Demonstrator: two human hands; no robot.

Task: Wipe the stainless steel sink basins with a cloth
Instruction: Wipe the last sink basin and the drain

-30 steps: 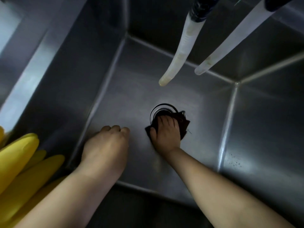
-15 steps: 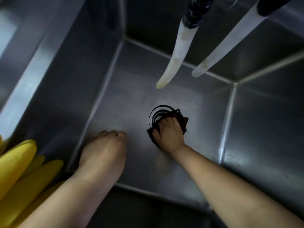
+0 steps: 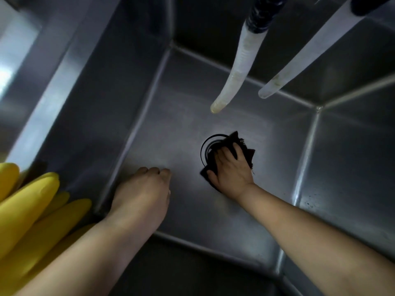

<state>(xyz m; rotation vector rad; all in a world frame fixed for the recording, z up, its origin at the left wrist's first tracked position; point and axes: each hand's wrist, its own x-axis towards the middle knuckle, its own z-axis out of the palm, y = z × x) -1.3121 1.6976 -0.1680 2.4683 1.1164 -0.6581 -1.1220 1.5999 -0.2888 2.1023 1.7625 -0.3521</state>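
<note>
Since a second ago the right hand [image 3: 232,170] has carried the dark cloth [image 3: 245,150] a little to the right across the drain [image 3: 208,146], so more of the black ring shows on its left side, and its fingers, briefly bunched half a second back, now lie spread and fairly flat on the fabric, pressing it down rather than gripping it. From the head camera, the only view, the cloth sits on the floor of the sink basin [image 3: 175,124], half over the drain opening and touching the steel. The left hand [image 3: 143,189] has barely shifted; it rests on the basin floor near the left wall with its fingers curled under, and nothing can be seen in it. My reading is that the wipe is working round the drain, with the walls and corners likely left to do. Two pale hoses [image 3: 237,69] hang above the drain, apart from the hand, and yellow rubber gloves [image 3: 32,210] lie over the left rim. No brand, label or writing is legible anywhere.
</note>
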